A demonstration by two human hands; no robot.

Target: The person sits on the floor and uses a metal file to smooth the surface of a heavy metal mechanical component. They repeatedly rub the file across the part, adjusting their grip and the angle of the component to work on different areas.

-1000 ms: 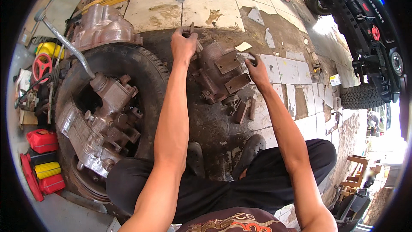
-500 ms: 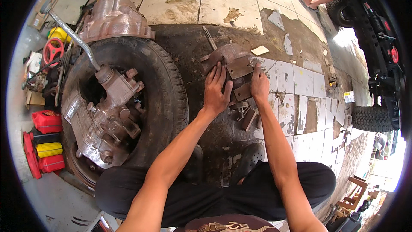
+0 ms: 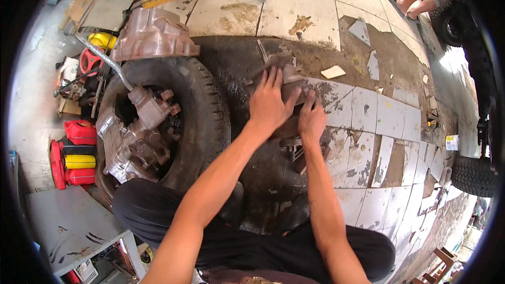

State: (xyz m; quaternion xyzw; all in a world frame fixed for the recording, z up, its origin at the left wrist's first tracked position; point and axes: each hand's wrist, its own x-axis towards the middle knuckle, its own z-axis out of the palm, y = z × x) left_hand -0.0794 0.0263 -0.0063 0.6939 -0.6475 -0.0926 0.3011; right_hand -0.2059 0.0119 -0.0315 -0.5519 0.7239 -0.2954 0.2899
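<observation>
A brown, dirty metal casting (image 3: 292, 76) with a thin shaft (image 3: 262, 51) sticking out of its far end lies on the dark, oily floor before me. My left hand (image 3: 272, 100) rests over its left side, fingers stretched forward and thumb spread to the right. Beside it, my right hand (image 3: 313, 121) touches the casting's near right side with its fingers reaching forward and slightly apart. Both hands cover much of the part, and slight blur softens its outline. Close to my right wrist, small metal pieces (image 3: 292, 146) lie on the floor.
At left, a large tire (image 3: 202, 121) carries a gearbox with a long lever (image 3: 113, 64). Behind it stands a bell-shaped housing (image 3: 155, 34). Red containers (image 3: 80, 132) and a grey cabinet (image 3: 63, 221) are farther left. Broken tiles (image 3: 363, 150) cover the right; a person's legs (image 3: 418, 2) show far right.
My right hand has shifted left and nearer to my left hand; my left hand has slid onto the top of the casting. The whole view has shifted.
</observation>
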